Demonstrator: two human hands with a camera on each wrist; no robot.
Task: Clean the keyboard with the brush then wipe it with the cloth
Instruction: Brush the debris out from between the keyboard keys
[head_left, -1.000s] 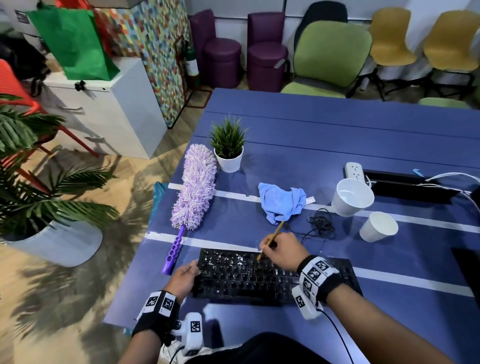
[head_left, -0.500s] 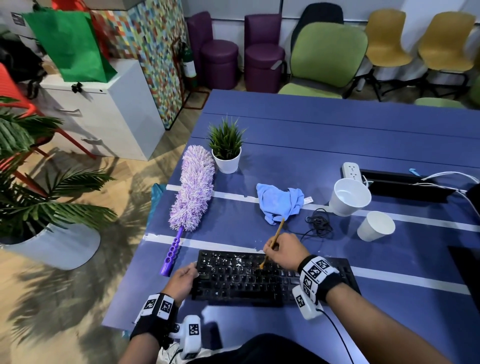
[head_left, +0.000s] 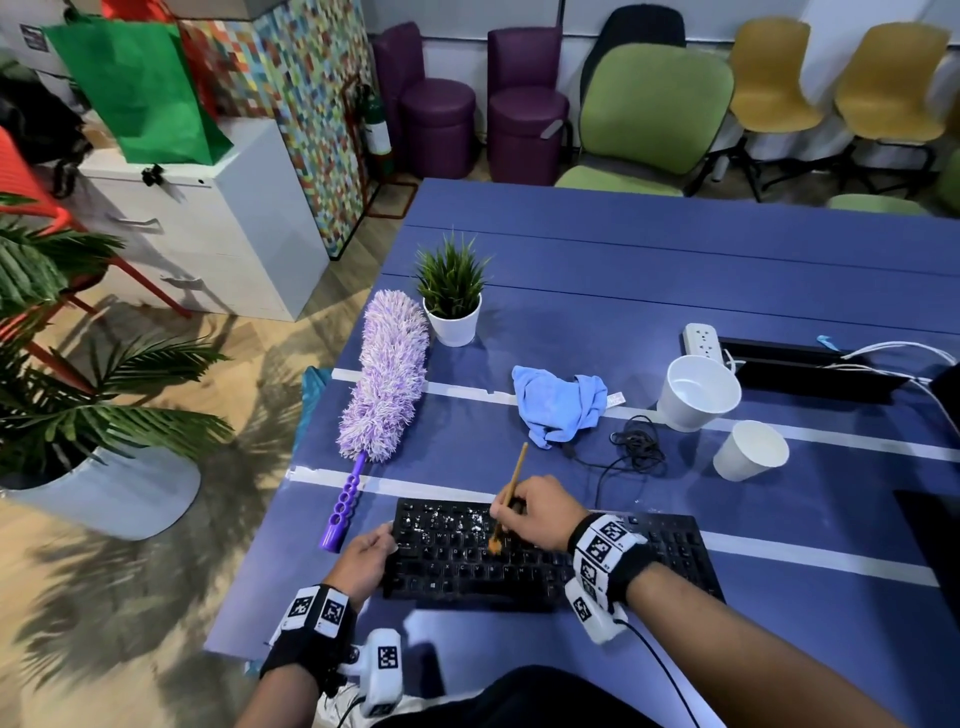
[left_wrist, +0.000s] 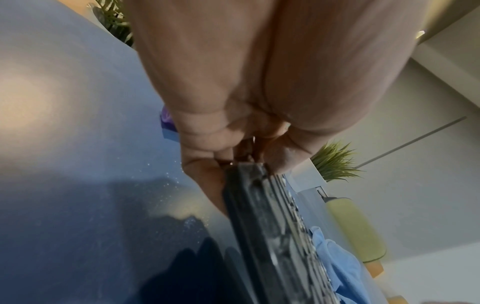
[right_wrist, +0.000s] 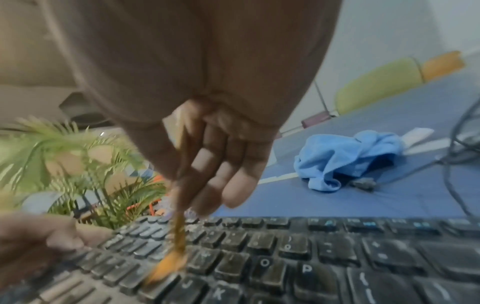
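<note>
**Keyboard brushed on blue desk**

Blue desk is seen filling the lower right of the head view, with the black keyboard at its bottom centre, white specks on the upper keys. The keyboard's left end is clasped by the left hand. A thin wooden brush is pinched in the right hand, its orange bristles touching the keys. Above the keyboard the crumpled blue cloth is lying, untouched.
</note>
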